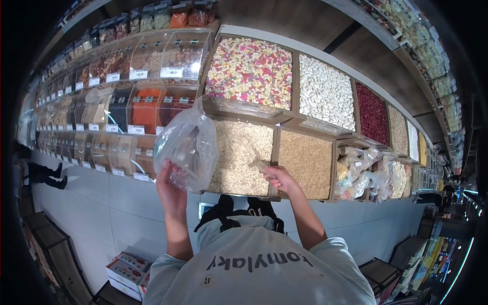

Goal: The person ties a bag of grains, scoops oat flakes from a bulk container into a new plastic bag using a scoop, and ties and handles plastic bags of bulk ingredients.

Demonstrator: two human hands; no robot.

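A clear plastic bag (189,147) hangs at the left of the front bins, its lower part gripped by the closed fingers of my left hand (170,185). The bag bulges open, and I cannot tell whether anything lies in it. My right hand (279,179) is closed around the handle of a small translucent scoop (259,163). This scoop is over the pale flakes (239,147), which look like oats, in an open bin. Beside that bin, to the right, is a bin of tan grain (305,165).
Behind are bins of pink and yellow pieces (249,73), white beans (326,94) and dark red beans (372,114). Clear lidded dispensers (147,107) with price tags line the left. Bagged goods (363,173) lie at right. A person's legs (46,175) show far left.
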